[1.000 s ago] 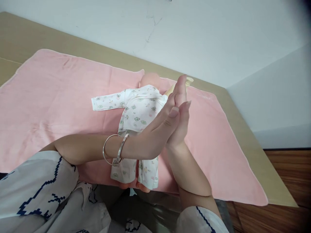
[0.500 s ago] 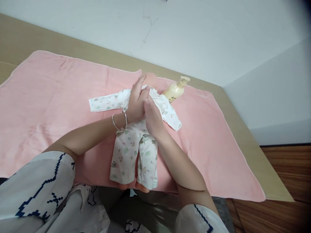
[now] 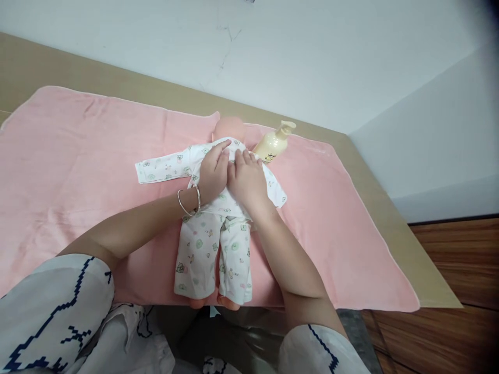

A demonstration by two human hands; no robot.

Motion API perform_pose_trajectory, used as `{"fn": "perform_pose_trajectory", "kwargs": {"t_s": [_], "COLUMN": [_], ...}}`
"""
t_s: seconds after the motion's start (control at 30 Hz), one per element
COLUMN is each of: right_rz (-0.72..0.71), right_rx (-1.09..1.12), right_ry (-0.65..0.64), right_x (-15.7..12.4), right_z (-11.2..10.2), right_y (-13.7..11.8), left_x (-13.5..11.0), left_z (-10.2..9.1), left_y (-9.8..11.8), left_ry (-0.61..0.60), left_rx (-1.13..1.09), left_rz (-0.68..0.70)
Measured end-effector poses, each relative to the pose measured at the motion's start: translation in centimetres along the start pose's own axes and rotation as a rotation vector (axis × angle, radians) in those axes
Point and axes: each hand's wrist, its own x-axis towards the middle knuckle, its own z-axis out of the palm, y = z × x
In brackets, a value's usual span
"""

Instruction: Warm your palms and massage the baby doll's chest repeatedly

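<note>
A baby doll point(image 3: 229, 130) lies on the pink blanket, its head away from me and its feet at the near edge. It wears a white printed top point(image 3: 163, 169) and matching trousers point(image 3: 198, 259). My left hand point(image 3: 214, 174), with a silver bangle point(image 3: 189, 201) at the wrist, is edge-on over the upper body, fingers stretched out. Beside it, my right hand point(image 3: 249, 179) is palm down on the top, fingers extended. The two hands are side by side at the thumbs, and neither holds anything. Part of the doll's torso is hidden beneath them.
A cream pump bottle point(image 3: 274, 144) lies tilted by the doll's right-hand sleeve. The pink blanket point(image 3: 327, 234) covers much of the wooden tabletop point(image 3: 374, 187). A white wall point(image 3: 304, 62) rises behind, and brown wooden panelling point(image 3: 460, 265) is at the right.
My hands were pressed together above the doll. They have parted, and the right hand has turned palm down onto the top. More of the doll's head shows.
</note>
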Motion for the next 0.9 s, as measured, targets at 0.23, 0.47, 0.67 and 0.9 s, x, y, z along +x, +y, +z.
{"fn": "perform_pose_trajectory", "kwargs": {"t_s": [0.23, 0.47, 0.67, 0.9], "right_rz": [-0.124, -0.072, -0.278, -0.028], "right_rx": [0.138, 0.115, 0.202, 0.023], "right_ry": [0.001, 0.071, -0.047, -0.035], "right_x": [1.2, 0.8, 1.4, 0.1], "right_z": [0.4, 0.8, 0.1, 0.1], "right_y": [1.5, 0.9, 1.3, -0.3], "left_x": [-0.2, -0.2, -0.1, -0.2], "left_z": [-0.1, -0.1, 0.0, -0.1], "left_y": [0.1, 0.1, -0.2, -0.2], "left_ry": [0.005, 0.019, 0.031, 0.040], "left_rx": [-0.063, 0.005, 0.000, 0.055], "left_rz": [0.027, 0.068, 0.076, 0.099]}}
